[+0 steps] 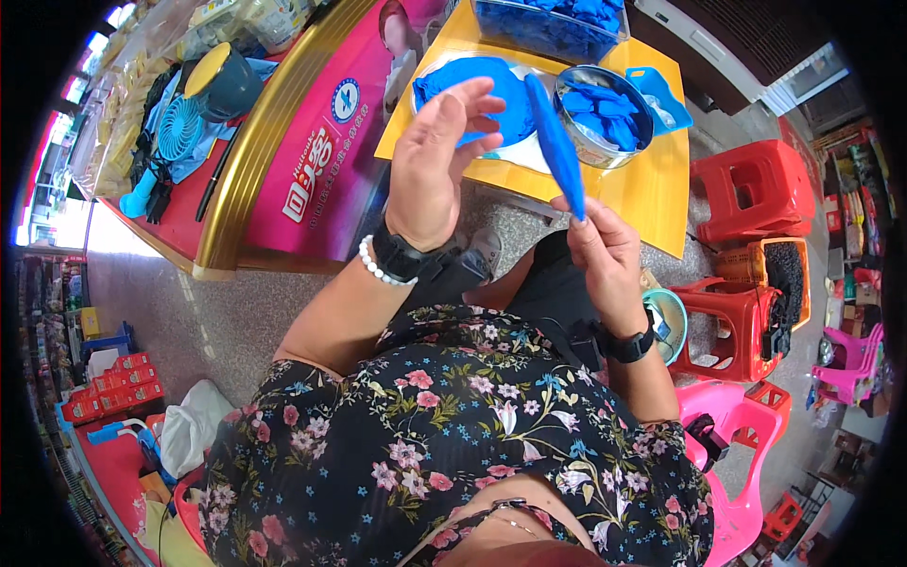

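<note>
A long, thin, leaf-shaped blue piece (559,151), of soft sheet or cloth by its look, stands tilted above the table edge. Its lower end is pinched between the thumb and fingers of my right hand (607,253). My left hand (436,161) is raised to the left of it, fingers apart and holding nothing. Beyond that hand, a heap of blue material (505,94) covers most of a pale round tray. To the right of the heap, a round tin (609,159) contains several small folded blue pieces (597,109).
The yellow wooden table (652,213) also bears a clear bin (557,42) of blue pieces and a small blue basket (666,104). A pink counter with a gold edge (241,180) stands on the left. Red stools (756,194) and a pink chair (742,472) are on the right.
</note>
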`<action>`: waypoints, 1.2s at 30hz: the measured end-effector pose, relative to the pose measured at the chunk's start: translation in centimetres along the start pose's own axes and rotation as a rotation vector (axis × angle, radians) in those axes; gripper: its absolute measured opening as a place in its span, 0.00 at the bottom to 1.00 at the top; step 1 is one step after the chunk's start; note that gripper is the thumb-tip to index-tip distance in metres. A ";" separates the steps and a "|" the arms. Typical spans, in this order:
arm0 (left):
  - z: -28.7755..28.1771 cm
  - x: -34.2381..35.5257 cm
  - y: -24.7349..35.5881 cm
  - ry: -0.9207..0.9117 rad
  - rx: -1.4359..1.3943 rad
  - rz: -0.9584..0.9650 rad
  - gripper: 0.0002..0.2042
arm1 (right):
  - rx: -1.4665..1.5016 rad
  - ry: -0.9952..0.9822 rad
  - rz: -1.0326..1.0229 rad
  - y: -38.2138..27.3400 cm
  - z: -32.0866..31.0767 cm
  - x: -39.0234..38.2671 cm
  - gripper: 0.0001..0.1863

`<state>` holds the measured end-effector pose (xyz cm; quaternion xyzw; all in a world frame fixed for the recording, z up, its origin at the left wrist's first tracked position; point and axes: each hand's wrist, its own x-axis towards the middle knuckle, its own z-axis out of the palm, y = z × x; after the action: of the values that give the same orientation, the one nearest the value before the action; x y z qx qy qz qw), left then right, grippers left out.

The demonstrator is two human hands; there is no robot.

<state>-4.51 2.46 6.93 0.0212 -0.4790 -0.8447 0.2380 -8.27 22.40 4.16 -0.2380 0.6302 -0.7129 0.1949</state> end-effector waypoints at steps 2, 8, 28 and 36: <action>0.2 0.5 1.0 -0.075 -0.024 0.000 0.19 | -0.067 0.011 -0.034 -0.2 0.2 -0.1 0.12; 0.2 0.7 1.4 -0.034 0.228 -0.001 0.10 | -0.494 0.070 -0.222 0.9 0.3 0.1 0.10; 0.0 -0.1 -1.1 0.017 0.220 0.145 0.05 | -0.045 -0.048 0.020 1.0 0.3 -0.5 0.12; 1.1 -0.6 -1.0 -0.021 -0.057 0.055 0.06 | 0.311 -0.130 0.115 1.6 0.2 -1.0 0.15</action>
<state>-4.63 4.05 6.61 -0.0076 -0.4577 -0.8512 0.2568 -7.34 22.63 2.54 -0.2139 0.5111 -0.7726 0.3101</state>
